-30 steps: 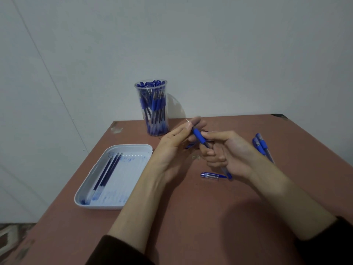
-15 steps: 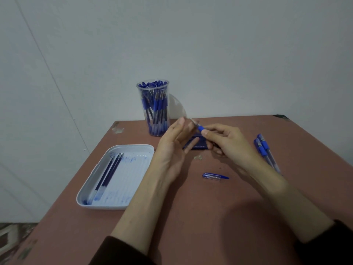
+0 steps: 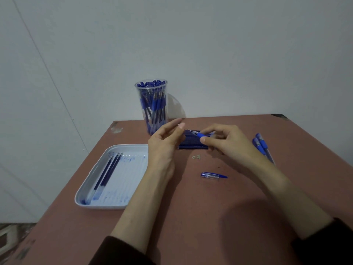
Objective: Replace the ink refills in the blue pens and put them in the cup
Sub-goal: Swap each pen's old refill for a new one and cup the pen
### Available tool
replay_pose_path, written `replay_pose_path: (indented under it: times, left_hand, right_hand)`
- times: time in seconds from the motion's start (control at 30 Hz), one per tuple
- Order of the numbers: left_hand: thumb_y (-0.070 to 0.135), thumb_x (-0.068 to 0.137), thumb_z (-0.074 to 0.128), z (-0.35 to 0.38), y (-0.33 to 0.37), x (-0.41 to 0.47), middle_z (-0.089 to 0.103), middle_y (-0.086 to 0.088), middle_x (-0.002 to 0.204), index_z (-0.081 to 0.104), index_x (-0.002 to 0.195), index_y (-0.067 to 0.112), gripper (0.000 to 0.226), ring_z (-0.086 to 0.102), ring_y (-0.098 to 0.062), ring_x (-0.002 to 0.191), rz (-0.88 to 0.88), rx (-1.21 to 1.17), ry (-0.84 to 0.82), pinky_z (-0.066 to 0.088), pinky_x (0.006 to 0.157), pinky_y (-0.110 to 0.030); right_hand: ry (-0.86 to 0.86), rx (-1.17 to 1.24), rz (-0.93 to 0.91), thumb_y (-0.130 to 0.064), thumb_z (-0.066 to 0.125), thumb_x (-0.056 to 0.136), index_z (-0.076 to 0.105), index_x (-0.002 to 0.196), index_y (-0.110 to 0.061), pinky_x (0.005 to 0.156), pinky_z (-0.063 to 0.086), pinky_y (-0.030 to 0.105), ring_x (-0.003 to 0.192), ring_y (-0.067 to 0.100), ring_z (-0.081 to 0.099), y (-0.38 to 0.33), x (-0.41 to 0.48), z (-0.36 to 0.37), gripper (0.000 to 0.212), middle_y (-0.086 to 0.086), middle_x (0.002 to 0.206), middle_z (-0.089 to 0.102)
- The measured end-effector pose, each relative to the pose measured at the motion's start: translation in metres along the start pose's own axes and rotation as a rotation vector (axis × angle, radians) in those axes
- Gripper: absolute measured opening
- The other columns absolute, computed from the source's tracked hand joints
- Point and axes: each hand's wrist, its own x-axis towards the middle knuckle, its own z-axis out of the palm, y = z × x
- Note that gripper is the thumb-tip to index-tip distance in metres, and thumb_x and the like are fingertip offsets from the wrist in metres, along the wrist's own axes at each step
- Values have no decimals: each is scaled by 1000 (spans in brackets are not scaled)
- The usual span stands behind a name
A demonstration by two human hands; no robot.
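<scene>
My right hand (image 3: 227,143) pinches a blue pen (image 3: 201,135) by its grip, with the metal tip pointing left. My left hand (image 3: 165,144) is raised just left of the tip, not touching it. Its fingers are nearly straight and I see nothing between them. Under both hands a row of dark blue refills (image 3: 191,145) lies on the table. The pen's cap (image 3: 213,175) lies nearer to me. At the back stands a clear cup (image 3: 152,109) full of blue pens. Three blue pens (image 3: 262,147) lie at the right.
A white tray (image 3: 89,196) at the left holds two used refills (image 3: 107,175) and ink smears. Small pale scraps (image 3: 196,156) lie by the refill row. The brown table (image 3: 191,217) ends at a wall behind the cup; its left edge runs beside the tray.
My right hand has carried the pen up and away from me, over the refill row. My left hand, which touched the pen's tip a second ago, has come off it.
</scene>
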Motion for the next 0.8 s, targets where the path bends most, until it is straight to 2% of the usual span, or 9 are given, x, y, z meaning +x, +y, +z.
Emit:
replay_pose_path:
  times: [0.07,0.13,0.2,0.3,0.4,0.5,0.63,0.73,0.8]
  left_hand:
    - [3,84,67,-3,0,3,68,-1,82,69,94,12,14,63,-12,80,0,55,25,52,71,-17]
    - [1,83,68,-4,0,1,69,-1,80,69,99,8,17,65,-11,76,-22,185,-25,52,69,-17]
    - [-1,81,70,-3,-3,-3,70,-2,80,70,99,6,19,67,-11,72,-21,396,-119,54,68,-17]
    - [4,75,76,-1,-10,-10,73,4,82,72,90,19,22,69,-9,74,73,801,-282,54,73,-17]
    - [3,76,75,2,-11,-14,74,4,80,71,93,19,24,68,-5,74,72,966,-476,52,75,-14]
    - [2,77,73,2,-9,-15,72,5,77,73,97,17,25,64,3,69,60,1013,-560,46,67,-7]
    - [1,77,73,1,-7,-14,69,10,74,73,96,16,25,59,8,65,37,1013,-583,40,62,-3]
    - [6,76,77,-1,-10,-11,71,9,79,73,94,20,23,64,2,72,-8,956,-573,48,72,-11]
    - [15,77,77,-1,-10,-9,73,7,80,72,91,24,17,67,-4,73,-36,825,-463,52,76,-21]
  right_hand:
    - [56,-48,6,-16,67,86,71,91,-20,48,42,14,54,9,53,2,2,-1,8,5,62,60]
    - [127,-62,14,-16,66,86,70,86,-23,48,43,14,51,5,53,5,5,-5,8,2,62,60]
    - [200,-76,17,-19,66,86,69,85,-26,51,42,18,48,1,52,9,7,-9,7,2,67,60]
    - [270,-58,27,-20,66,86,71,90,-22,53,42,24,51,5,54,12,8,-13,6,5,72,62]
    - [276,-71,26,-19,66,87,71,94,-19,53,44,22,57,9,58,10,7,-14,8,5,73,64]
    - [269,-110,24,-21,66,87,71,94,-20,52,44,19,56,7,58,10,8,-14,8,7,79,65]
    - [242,-137,26,-24,67,86,71,94,-22,61,43,26,58,8,57,11,8,-12,9,8,80,64]
    - [228,-139,16,-23,66,86,71,92,-23,59,42,25,56,9,56,10,7,-12,8,7,75,64]
    - [216,-124,9,-24,67,86,71,90,-25,60,42,25,56,6,55,9,6,-12,6,4,76,63]
